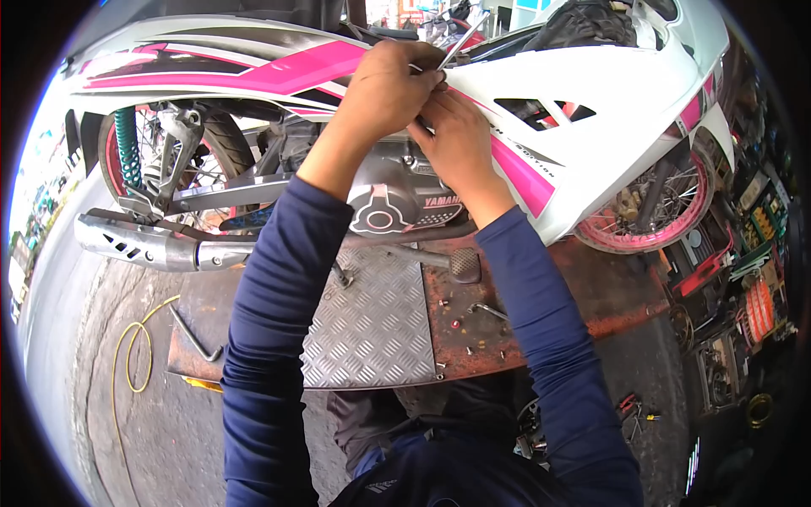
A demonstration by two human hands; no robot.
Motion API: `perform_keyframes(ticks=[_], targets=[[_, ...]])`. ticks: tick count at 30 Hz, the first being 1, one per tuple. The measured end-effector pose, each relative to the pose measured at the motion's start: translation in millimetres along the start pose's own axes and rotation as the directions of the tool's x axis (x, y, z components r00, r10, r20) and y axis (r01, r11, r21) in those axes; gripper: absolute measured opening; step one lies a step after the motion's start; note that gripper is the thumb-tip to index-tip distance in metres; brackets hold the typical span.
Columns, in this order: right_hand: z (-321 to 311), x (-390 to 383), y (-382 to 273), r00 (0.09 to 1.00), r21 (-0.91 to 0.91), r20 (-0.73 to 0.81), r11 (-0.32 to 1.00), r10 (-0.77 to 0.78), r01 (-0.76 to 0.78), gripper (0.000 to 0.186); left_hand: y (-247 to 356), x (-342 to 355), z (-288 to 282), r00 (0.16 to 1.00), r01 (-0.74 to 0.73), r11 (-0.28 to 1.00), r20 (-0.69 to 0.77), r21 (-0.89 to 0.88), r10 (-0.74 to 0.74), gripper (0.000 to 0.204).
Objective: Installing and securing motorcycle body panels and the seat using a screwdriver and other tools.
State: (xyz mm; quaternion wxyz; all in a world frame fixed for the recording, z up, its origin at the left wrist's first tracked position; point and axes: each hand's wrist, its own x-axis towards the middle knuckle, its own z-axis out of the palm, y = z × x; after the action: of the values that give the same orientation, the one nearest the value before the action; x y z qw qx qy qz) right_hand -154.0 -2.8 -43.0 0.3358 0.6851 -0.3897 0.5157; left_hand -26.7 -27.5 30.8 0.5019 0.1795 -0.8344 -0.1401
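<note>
A motorbike with white and pink body panels (591, 76) stands side-on before me. My left hand (384, 89) is closed at the upper edge of the panels, around a thin silver rod-shaped tool (465, 38) that slants up to the right. Just below and right of it, my right hand (459, 139) rests against the side panel, its fingers bent and close to the left fingertips. What the right fingers grip, if anything, is hidden. Beneath both hands sits the grey engine cover (393, 207).
The bike is on a rusty red platform (574, 279) with a tread plate (372, 321). Several loose bolts (470, 350) and a small wrench (488, 311) lie there. An L-shaped bar (194, 334) sits at left, near a yellow hose (118, 363). Tools crowd the right side.
</note>
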Motion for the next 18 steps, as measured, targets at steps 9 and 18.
perform_keyframes(ticks=[9, 18], targets=[[-60.1, 74.1, 5.5, 0.744, 0.645, 0.399, 0.413, 0.536, -0.643, 0.026, 2.5, -11.1, -4.8, 0.979, 0.074, 0.95, -0.161, -0.302, -0.127, 0.019], [-45.6, 128.9, 11.7, 0.833, 0.496, 0.445, 0.684, 0.328, -0.535, 0.023, -17.8, -49.6, 5.2, 0.958, 0.057, 0.996, -0.276, -0.075, -0.076, 0.02]])
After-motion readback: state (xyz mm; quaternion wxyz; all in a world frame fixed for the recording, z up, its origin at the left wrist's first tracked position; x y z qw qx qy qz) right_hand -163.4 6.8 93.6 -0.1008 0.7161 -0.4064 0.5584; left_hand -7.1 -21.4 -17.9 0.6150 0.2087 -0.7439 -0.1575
